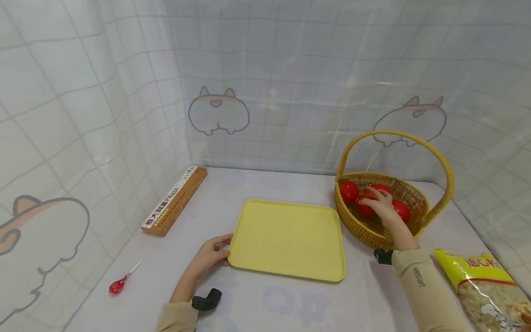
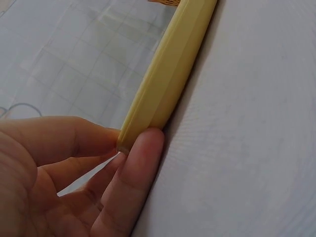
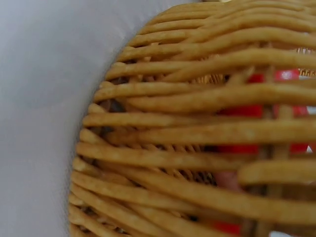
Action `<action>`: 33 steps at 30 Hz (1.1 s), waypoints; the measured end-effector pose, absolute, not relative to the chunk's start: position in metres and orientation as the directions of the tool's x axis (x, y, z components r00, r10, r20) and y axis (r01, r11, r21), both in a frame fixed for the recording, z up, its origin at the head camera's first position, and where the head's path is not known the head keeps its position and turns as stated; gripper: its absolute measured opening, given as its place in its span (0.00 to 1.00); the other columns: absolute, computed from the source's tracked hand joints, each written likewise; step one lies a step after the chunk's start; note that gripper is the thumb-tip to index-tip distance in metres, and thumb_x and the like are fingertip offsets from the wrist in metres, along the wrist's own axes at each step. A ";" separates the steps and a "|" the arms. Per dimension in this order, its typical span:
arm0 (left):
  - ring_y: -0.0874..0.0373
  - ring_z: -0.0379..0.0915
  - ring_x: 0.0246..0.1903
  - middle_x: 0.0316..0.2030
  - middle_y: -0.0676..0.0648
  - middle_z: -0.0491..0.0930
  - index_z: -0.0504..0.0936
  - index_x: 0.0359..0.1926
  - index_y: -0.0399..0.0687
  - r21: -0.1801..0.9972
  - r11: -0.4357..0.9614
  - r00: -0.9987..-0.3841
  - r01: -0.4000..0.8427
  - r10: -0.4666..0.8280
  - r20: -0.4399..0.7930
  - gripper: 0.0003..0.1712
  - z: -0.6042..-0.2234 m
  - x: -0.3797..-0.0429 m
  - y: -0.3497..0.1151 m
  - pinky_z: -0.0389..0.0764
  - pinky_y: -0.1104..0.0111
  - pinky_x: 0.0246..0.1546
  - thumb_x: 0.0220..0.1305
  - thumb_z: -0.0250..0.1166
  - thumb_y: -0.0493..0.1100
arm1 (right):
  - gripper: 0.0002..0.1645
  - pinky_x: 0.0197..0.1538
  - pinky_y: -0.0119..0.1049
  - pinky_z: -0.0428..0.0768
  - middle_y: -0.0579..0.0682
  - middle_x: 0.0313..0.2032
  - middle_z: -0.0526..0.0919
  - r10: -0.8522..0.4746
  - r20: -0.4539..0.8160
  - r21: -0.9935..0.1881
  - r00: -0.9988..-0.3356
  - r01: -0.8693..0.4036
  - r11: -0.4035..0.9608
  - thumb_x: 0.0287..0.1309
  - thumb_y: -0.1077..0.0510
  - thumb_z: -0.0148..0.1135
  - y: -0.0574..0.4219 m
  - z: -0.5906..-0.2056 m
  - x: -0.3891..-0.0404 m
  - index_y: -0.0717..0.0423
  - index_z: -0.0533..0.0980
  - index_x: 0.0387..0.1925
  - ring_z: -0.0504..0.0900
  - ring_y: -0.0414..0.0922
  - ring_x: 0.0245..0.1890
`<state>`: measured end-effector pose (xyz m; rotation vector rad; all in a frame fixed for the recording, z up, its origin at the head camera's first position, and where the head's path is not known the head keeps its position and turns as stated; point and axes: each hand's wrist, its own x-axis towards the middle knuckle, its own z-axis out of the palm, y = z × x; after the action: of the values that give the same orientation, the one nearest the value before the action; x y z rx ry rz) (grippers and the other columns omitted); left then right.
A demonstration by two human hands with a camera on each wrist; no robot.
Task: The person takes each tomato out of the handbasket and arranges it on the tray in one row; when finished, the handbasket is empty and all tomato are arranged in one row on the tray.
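Observation:
The left hand (image 1: 210, 252) is at the left side of a yellow tray (image 1: 286, 240) lying flat on the table. In the left wrist view its thumb and fingers pinch the tray's rim (image 2: 165, 74). Inside a wicker basket (image 1: 361, 233) with a tall arched handle, the right hand (image 1: 382, 206) curls its fingers over a red round fruit (image 1: 365, 208). More red fruits (image 1: 349, 191) lie around that hand; their exact kind is unclear. The right wrist view is filled by the basket's weave (image 3: 163, 133), with red showing through the gaps and the hand mostly hidden.
A long pasta box (image 1: 176, 200) lies at the back left. A red lollipop (image 1: 117, 286) is near the left edge. At the front right lies a yellow-topped clear food bag (image 1: 485, 286). Pale checked curtains (image 1: 290, 92) surround the table.

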<state>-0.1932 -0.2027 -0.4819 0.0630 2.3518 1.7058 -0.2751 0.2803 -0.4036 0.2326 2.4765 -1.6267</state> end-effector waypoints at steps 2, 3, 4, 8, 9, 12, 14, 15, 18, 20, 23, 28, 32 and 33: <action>0.55 0.76 0.29 0.54 0.32 0.69 0.66 0.62 0.32 0.941 0.322 -0.972 -0.100 0.168 -0.161 0.32 -0.482 -0.193 -0.203 0.83 0.65 0.28 0.54 0.60 0.30 | 0.45 0.63 0.67 0.46 0.63 0.67 0.19 0.046 -0.224 -0.879 -0.974 0.222 0.423 0.59 0.53 0.54 0.280 -0.405 -0.276 0.55 0.43 0.71 0.26 0.70 0.64; 0.55 0.76 0.28 0.54 0.32 0.69 0.66 0.62 0.32 0.941 0.325 -0.973 -0.099 0.167 -0.160 0.32 -0.482 -0.193 -0.203 0.83 0.65 0.28 0.53 0.59 0.30 | 0.45 0.63 0.68 0.45 0.63 0.67 0.19 0.050 -0.222 -0.869 -0.974 0.221 0.442 0.59 0.53 0.54 0.279 -0.406 -0.277 0.56 0.43 0.71 0.26 0.71 0.63; 0.55 0.76 0.28 0.54 0.32 0.69 0.66 0.62 0.32 0.940 0.327 -0.973 -0.098 0.165 -0.159 0.32 -0.482 -0.193 -0.202 0.83 0.65 0.28 0.53 0.59 0.30 | 0.44 0.62 0.69 0.44 0.64 0.66 0.19 0.054 -0.218 -0.857 -0.974 0.218 0.467 0.59 0.53 0.54 0.279 -0.407 -0.277 0.57 0.44 0.71 0.26 0.72 0.63; 0.55 0.76 0.28 0.53 0.32 0.69 0.67 0.61 0.32 0.937 0.336 -0.975 -0.097 0.159 -0.157 0.32 -0.484 -0.194 -0.201 0.83 0.65 0.28 0.53 0.59 0.29 | 0.44 0.59 0.72 0.41 0.67 0.66 0.22 0.077 -0.192 -0.800 -0.978 0.202 0.565 0.57 0.53 0.56 0.277 -0.408 -0.276 0.60 0.48 0.69 0.29 0.76 0.61; 0.55 0.76 0.28 0.53 0.32 0.69 0.67 0.61 0.32 0.937 0.336 -0.975 -0.096 0.159 -0.157 0.32 -0.484 -0.194 -0.201 0.83 0.65 0.28 0.53 0.59 0.29 | 0.44 0.59 0.73 0.41 0.68 0.66 0.24 0.088 -0.184 -0.794 -0.979 0.201 0.574 0.56 0.53 0.57 0.277 -0.409 -0.275 0.61 0.49 0.69 0.30 0.76 0.61; 0.55 0.76 0.29 0.53 0.32 0.69 0.67 0.61 0.32 0.938 0.335 -0.975 -0.095 0.160 -0.155 0.32 -0.486 -0.194 -0.201 0.83 0.65 0.29 0.53 0.59 0.29 | 0.44 0.59 0.73 0.42 0.68 0.66 0.27 0.143 -0.148 -0.802 -0.979 0.203 0.562 0.52 0.54 0.63 0.276 -0.410 -0.273 0.61 0.54 0.66 0.32 0.76 0.61; 0.55 0.77 0.29 0.53 0.32 0.69 0.67 0.61 0.32 0.938 0.333 -0.975 -0.096 0.159 -0.156 0.32 -0.486 -0.194 -0.201 0.83 0.65 0.29 0.52 0.60 0.29 | 0.43 0.60 0.71 0.45 0.68 0.66 0.30 0.186 -0.118 -0.830 -0.975 0.200 0.520 0.50 0.55 0.65 0.276 -0.410 -0.272 0.62 0.55 0.63 0.35 0.74 0.62; 0.55 0.77 0.29 0.53 0.32 0.70 0.67 0.61 0.32 0.939 0.331 -0.975 -0.095 0.159 -0.155 0.32 -0.486 -0.194 -0.202 0.83 0.65 0.29 0.52 0.60 0.29 | 0.43 0.61 0.69 0.47 0.68 0.66 0.31 0.205 -0.100 -0.848 -0.974 0.191 0.495 0.49 0.56 0.67 0.275 -0.410 -0.271 0.62 0.55 0.62 0.37 0.73 0.62; 0.55 0.76 0.29 0.53 0.32 0.70 0.67 0.61 0.32 0.941 0.326 -0.975 -0.092 0.162 -0.152 0.32 -0.485 -0.194 -0.202 0.83 0.65 0.29 0.52 0.60 0.29 | 0.40 0.63 0.63 0.54 0.68 0.65 0.34 0.241 -0.060 -0.897 -0.969 0.158 0.412 0.49 0.59 0.66 0.274 -0.408 -0.270 0.63 0.54 0.58 0.42 0.69 0.63; 0.55 0.76 0.29 0.53 0.32 0.69 0.66 0.61 0.32 0.942 0.325 -0.975 -0.088 0.166 -0.148 0.32 -0.484 -0.194 -0.203 0.83 0.65 0.29 0.52 0.60 0.29 | 0.36 0.63 0.60 0.59 0.68 0.64 0.35 0.253 -0.042 -0.917 -0.967 0.138 0.375 0.50 0.60 0.65 0.274 -0.406 -0.268 0.64 0.54 0.54 0.45 0.67 0.63; 0.55 0.76 0.29 0.53 0.32 0.69 0.66 0.61 0.32 0.941 0.328 -0.974 -0.085 0.170 -0.148 0.32 -0.483 -0.194 -0.203 0.83 0.65 0.29 0.53 0.59 0.30 | 0.30 0.59 0.53 0.64 0.68 0.62 0.40 0.270 -0.028 -0.928 -0.963 0.126 0.351 0.51 0.61 0.64 0.272 -0.404 -0.265 0.62 0.54 0.47 0.49 0.64 0.60; 0.55 0.76 0.29 0.53 0.31 0.69 0.66 0.62 0.32 0.942 0.325 -0.974 -0.082 0.176 -0.146 0.32 -0.484 -0.195 -0.203 0.83 0.65 0.29 0.53 0.59 0.29 | 0.29 0.46 0.30 0.69 0.61 0.54 0.52 0.270 -0.007 -0.935 -0.963 0.102 0.339 0.52 0.60 0.64 0.269 -0.401 -0.261 0.56 0.52 0.43 0.58 0.55 0.54; 0.55 0.77 0.29 0.54 0.31 0.69 0.66 0.62 0.31 0.943 0.322 -0.972 -0.084 0.182 -0.148 0.32 -0.486 -0.195 -0.204 0.83 0.65 0.29 0.53 0.59 0.29 | 0.35 0.44 0.23 0.69 0.60 0.54 0.54 0.238 -0.004 -0.946 -0.971 0.081 0.314 0.54 0.59 0.63 0.266 -0.400 -0.257 0.56 0.47 0.48 0.61 0.53 0.54; 0.55 0.77 0.29 0.54 0.31 0.69 0.66 0.62 0.31 0.943 0.323 -0.972 -0.085 0.183 -0.150 0.32 -0.486 -0.195 -0.204 0.83 0.65 0.29 0.53 0.59 0.29 | 0.37 0.47 0.26 0.71 0.61 0.56 0.53 0.230 -0.006 -0.951 -0.973 0.077 0.301 0.54 0.59 0.63 0.265 -0.399 -0.256 0.57 0.46 0.52 0.60 0.54 0.55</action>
<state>-0.1948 -0.2039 -0.4858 0.0891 2.3595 1.7025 -0.2564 0.2649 -0.3994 0.3125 2.6365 -1.9137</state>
